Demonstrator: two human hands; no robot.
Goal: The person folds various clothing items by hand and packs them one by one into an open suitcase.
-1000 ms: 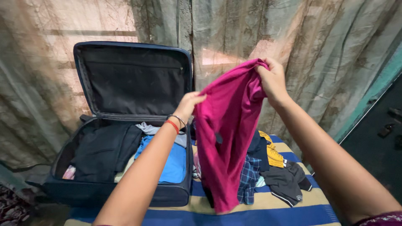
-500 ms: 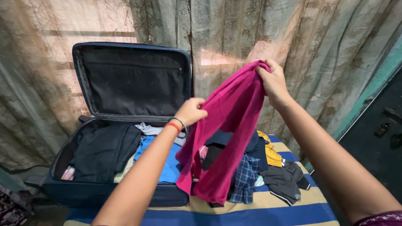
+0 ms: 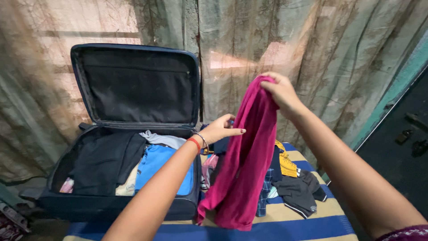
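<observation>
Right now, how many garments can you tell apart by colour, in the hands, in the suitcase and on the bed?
Magenta garment: 1
Blue garment: 1
Black garment: 1
Yellow garment: 1
Dark grey garment: 1
Blue checked garment: 1
Total: 6

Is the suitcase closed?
No, the suitcase lies open, its lid standing upright against the curtain, with folded clothes inside.

Right hand (image 3: pixel 280 93) raised, fingers pinched; left hand (image 3: pixel 219 129) lower, fingers extended.

Right hand (image 3: pixel 280 93) lifts magenta garment (image 3: pixel 244 165) (left hand (image 3: pixel 221 129) alongside, fingers spread).
</observation>
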